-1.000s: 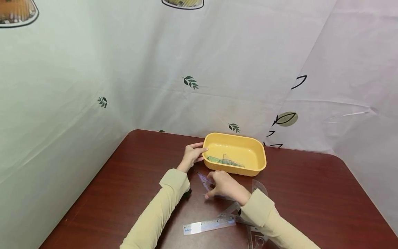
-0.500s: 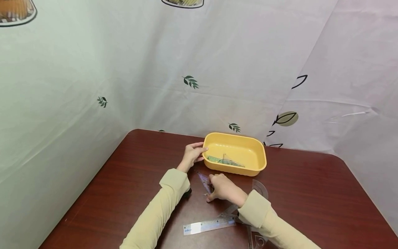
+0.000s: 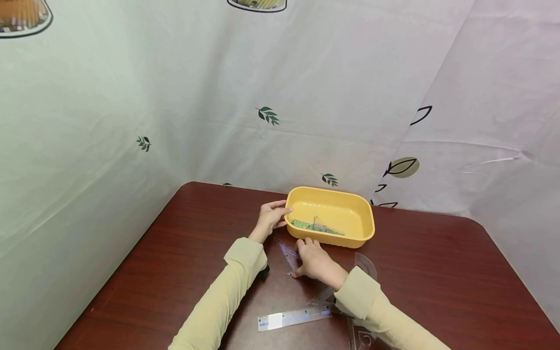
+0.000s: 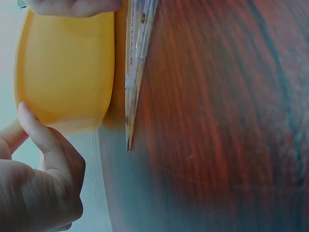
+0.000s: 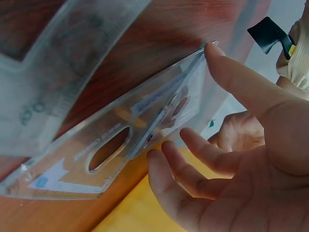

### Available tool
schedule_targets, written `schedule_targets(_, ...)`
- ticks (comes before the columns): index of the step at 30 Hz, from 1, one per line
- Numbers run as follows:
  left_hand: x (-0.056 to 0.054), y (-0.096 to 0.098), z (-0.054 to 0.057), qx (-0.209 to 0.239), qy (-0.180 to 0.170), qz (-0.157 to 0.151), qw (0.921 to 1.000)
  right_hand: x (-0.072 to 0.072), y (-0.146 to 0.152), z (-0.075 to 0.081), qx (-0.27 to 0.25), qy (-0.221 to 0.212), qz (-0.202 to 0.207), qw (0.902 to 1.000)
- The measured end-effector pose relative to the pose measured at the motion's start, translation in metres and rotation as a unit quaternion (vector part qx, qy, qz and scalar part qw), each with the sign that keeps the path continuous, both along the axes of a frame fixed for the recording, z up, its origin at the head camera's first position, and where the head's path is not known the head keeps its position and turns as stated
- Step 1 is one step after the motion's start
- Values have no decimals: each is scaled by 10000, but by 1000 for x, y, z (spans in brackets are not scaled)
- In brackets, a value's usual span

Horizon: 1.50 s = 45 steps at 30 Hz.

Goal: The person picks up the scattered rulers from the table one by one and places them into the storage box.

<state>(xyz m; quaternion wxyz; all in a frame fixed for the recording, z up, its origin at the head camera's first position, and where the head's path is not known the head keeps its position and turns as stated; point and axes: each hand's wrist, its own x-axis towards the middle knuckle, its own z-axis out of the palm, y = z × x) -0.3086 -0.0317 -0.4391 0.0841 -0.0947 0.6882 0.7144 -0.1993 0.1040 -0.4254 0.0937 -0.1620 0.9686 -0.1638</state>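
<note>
Toward the back of the desk [image 3: 210, 221], in the head view, the yellow tray [image 3: 337, 240] is standing near a leaf-printed cloth [image 3: 210, 116], and a green ruler [image 3: 301, 223] and a clear triangle [image 3: 323, 227] are lying inside it. The left hand [image 3: 272, 218] is pinching the tray's left end, its thumb lapping over the rim. The right hand [image 3: 316, 262] is reaching over the purple-marked square [image 3: 288, 255], which is lying on the desk just in front of the tray. Nearer the person, a ruler [image 3: 294, 318] is lying on its own side of the right sleeve [image 3: 360, 294], while a protractor [image 3: 366, 264], a stencil [image 3: 363, 338] and other clear pieces are showing partly from under that sleeve. From the left wrist, the left hand is resting a fingertip on the tray's rim, and the square is appearing nearly edge-on, just beside the tray. From the right wrist, the right hand is holding its thumb well apart from its bent fingers; the thumb is touching one corner of the square, but I cannot tell whether the fingers are gripping it. A blurred clear strip [image 5: 53, 96] is filling the upper left, and a black device [image 5: 268, 35] is showing beyond the hand.
</note>
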Motion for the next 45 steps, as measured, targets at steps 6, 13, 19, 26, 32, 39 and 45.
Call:
schedule_targets(6,-1,1,-1,-23,-49,24,10000,-1,2,-3,84,243,56,9997)
schedule_targets(13,-1,1,-1,7,-68,17,10000,-5,3,-1,-154,-38,-162,9997)
schedule_targets(19,0,1,-1,12,-47,43,10000,-7,5,-5,-298,12,-179,9994)
schedule_targets(26,0,0,-2,-34,-61,16,10000,-6,7,-7,-377,231,-67,9990)
schedule_targets(32,-1,0,-3,-26,-38,-9,10000,-1,6,-5,-504,405,-24,9979)
schedule_targets(39,-1,-1,-1,-62,-43,12,10000,1,5,-3,-664,365,-61,9971)
schedule_targets(45,-1,0,-2,-56,-59,-7,10000,1,5,-1,-961,278,16,9950)
